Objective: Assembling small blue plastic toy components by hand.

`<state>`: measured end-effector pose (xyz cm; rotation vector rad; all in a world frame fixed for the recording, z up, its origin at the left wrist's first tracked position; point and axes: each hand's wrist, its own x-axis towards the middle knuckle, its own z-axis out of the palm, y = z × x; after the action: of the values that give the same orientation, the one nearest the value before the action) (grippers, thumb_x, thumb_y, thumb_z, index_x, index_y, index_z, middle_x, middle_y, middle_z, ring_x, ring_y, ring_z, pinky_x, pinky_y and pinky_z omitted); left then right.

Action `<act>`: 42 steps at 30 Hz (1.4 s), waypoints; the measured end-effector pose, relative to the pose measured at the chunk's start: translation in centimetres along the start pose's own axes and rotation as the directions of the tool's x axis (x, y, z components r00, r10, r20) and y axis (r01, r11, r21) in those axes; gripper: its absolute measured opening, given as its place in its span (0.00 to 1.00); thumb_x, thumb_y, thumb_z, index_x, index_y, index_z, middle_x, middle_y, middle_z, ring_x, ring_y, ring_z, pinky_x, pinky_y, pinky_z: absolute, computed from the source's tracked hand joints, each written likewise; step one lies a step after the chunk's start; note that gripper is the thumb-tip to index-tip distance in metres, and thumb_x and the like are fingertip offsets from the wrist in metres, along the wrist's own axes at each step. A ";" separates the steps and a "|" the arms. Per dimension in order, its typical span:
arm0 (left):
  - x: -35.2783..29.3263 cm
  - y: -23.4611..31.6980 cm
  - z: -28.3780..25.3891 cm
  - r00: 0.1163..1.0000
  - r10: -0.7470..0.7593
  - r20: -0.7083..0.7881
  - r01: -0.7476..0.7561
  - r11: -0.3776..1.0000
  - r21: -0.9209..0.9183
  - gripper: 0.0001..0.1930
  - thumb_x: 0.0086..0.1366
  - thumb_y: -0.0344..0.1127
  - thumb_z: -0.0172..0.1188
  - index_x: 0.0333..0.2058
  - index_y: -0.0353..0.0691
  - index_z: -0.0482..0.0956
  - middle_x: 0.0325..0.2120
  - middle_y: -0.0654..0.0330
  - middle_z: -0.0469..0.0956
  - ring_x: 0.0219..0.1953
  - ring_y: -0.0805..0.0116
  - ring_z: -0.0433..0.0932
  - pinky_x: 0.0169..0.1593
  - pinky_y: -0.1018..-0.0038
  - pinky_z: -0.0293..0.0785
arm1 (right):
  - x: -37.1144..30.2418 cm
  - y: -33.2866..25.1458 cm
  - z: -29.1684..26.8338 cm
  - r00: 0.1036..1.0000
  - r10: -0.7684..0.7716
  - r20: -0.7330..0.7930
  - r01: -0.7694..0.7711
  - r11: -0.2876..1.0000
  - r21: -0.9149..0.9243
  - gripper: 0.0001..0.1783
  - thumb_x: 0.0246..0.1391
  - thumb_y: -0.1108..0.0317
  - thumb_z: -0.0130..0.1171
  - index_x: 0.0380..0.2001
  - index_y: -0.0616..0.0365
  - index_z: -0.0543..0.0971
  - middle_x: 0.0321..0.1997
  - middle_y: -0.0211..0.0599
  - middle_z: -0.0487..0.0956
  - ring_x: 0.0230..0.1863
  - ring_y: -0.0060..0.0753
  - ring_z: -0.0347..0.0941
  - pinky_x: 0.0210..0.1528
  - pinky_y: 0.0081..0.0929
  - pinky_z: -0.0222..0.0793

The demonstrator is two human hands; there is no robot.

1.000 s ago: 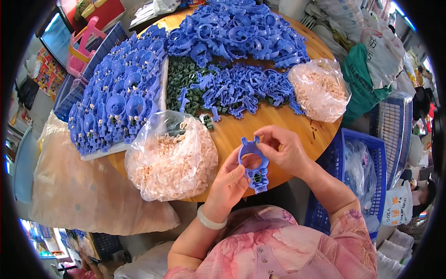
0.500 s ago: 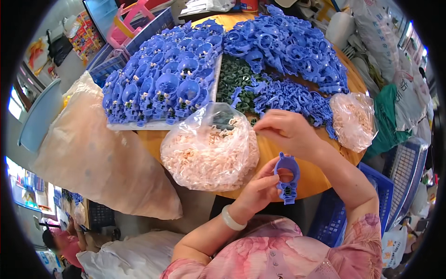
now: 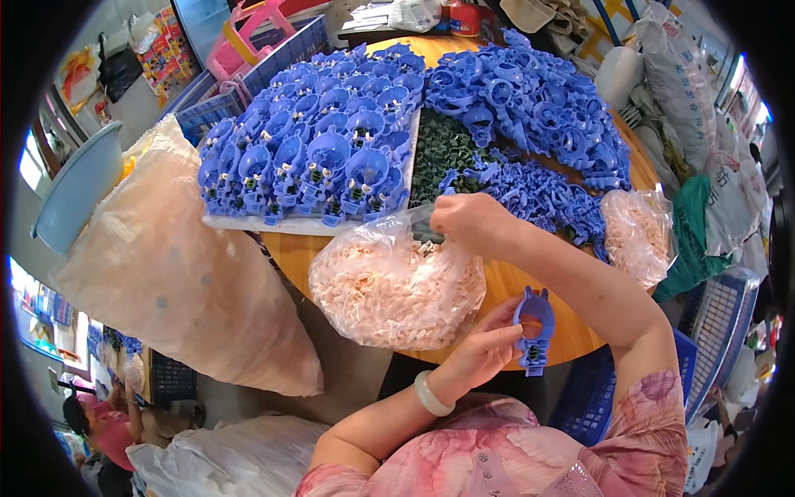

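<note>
My left hand [image 3: 484,352] holds a small blue plastic toy part [image 3: 532,330] upright over the near edge of the round wooden table [image 3: 294,253]. My right hand [image 3: 469,222] reaches into the open mouth of a clear plastic bag [image 3: 393,286] full of small pale peach pieces; its fingertips are hidden by the bag's rim. Beyond the bag lies a white board [image 3: 248,224] carrying several rows of assembled blue parts [image 3: 319,157].
A loose heap of blue parts [image 3: 522,99] and a patch of dark green pieces [image 3: 447,153] fill the far table. A second clear bag of peach pieces [image 3: 636,236] sits at right. A large tan sack [image 3: 174,273] stands at left, blue crates [image 3: 712,323] at right.
My right hand left the blue part and went up into the near bag of peach pieces. My left hand kept the part, and my view swung left.
</note>
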<state>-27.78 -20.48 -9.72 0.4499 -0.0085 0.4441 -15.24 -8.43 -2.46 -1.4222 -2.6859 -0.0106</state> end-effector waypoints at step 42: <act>-0.1 -0.8 -0.2 0.977 0.194 -0.089 -0.185 0.978 0.101 0.32 0.65 0.45 0.49 0.63 0.40 0.50 0.53 0.49 0.67 0.53 0.50 0.70 0.53 0.55 0.68 | -20.4 0.3 2.3 0.864 0.501 -0.048 -0.369 0.696 0.616 0.08 0.50 0.72 0.59 0.35 0.60 0.78 0.36 0.38 0.72 0.39 0.35 0.71 0.40 0.28 0.68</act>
<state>-27.59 -21.12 -10.25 0.5194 0.0653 0.6565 -3.82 -24.95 -6.67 -1.6608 -1.8493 0.6193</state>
